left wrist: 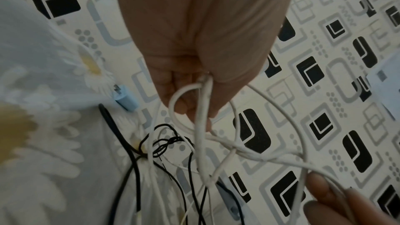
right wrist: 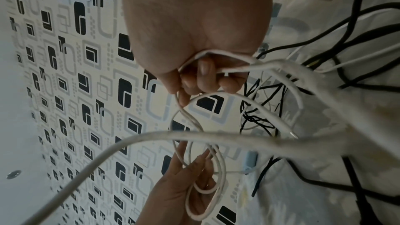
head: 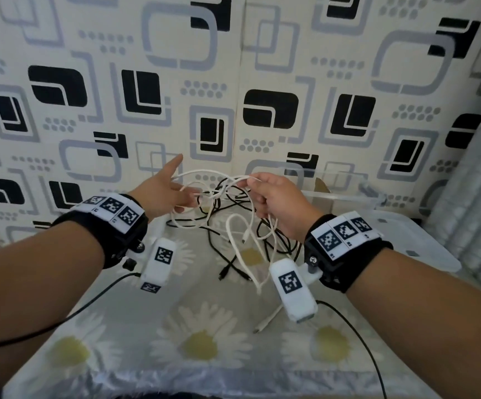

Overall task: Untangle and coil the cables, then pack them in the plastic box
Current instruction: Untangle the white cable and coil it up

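Both hands are raised above a table (head: 204,367) covered with a daisy-print cloth, set against a wall (head: 175,82) papered in black and grey rounded squares. The left hand (head: 164,191) is largely spread, index finger and thumb extended, with loops of white cable (head: 204,172) hanging over its lower fingers; the right wrist view shows these loops (right wrist: 207,186) draped across the fingers (right wrist: 194,167), though the left wrist view suggests some curl round the strand, so the hold cannot be told with certainty. The right hand (head: 276,200) is closed, its fingers curled round a section of the same white cable, which passes through the fist in the right wrist view (right wrist: 216,61). White strands run between the two hands and hang down to the cloth, where one plug end (head: 259,329) lies near the front. Beneath and between the hands, thin black cables (head: 233,208) lie in a tangled heap on the table, interlaced with the white ones. The clear plastic box (head: 348,197) stands at the right rear of the table, beside the wall, and its translucent lid (head: 423,246) lies flat just in front of it. Each wrist carries a black band with square-coded markers and a white camera unit.
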Action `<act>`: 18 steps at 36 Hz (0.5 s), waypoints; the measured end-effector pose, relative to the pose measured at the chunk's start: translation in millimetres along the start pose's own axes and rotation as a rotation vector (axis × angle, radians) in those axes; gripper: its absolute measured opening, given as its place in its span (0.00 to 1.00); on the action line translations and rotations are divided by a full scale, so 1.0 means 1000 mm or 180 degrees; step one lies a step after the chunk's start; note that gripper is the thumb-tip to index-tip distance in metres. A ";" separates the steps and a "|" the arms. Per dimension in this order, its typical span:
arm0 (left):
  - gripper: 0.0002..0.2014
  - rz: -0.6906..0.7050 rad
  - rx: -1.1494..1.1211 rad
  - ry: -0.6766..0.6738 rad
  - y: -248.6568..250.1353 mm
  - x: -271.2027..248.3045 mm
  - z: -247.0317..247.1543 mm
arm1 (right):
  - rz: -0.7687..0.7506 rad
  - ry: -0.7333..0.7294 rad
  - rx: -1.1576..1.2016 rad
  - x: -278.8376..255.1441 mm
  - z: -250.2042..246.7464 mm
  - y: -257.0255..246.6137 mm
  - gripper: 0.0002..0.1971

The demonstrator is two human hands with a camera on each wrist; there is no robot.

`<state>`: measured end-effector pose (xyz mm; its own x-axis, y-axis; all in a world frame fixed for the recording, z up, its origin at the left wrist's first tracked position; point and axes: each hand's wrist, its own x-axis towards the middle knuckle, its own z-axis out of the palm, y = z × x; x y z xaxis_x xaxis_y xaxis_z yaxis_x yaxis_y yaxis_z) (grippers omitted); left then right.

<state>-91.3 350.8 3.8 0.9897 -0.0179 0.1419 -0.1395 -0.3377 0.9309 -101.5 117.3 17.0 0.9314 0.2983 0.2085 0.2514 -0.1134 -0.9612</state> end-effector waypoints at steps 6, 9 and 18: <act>0.11 0.0044 0.0160 0.0132 -0.001 0.001 -0.004 | 0.0118 0.0144 -0.0114 0.000 -0.001 0.008 0.15; 0.07 -0.0005 0.0117 0.0242 -0.002 0.002 -0.005 | 0.0216 0.0228 -0.0182 -0.001 0.000 0.009 0.11; 0.16 -0.0294 -0.0151 0.0562 0.007 -0.004 -0.003 | 0.0350 0.0302 -0.0530 0.001 0.000 0.011 0.08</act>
<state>-96.0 351.3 10.3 0.9781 0.1777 0.1082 -0.0539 -0.2854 0.9569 -97.9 116.0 6.7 0.9742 0.1858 0.1278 0.1797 -0.2975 -0.9376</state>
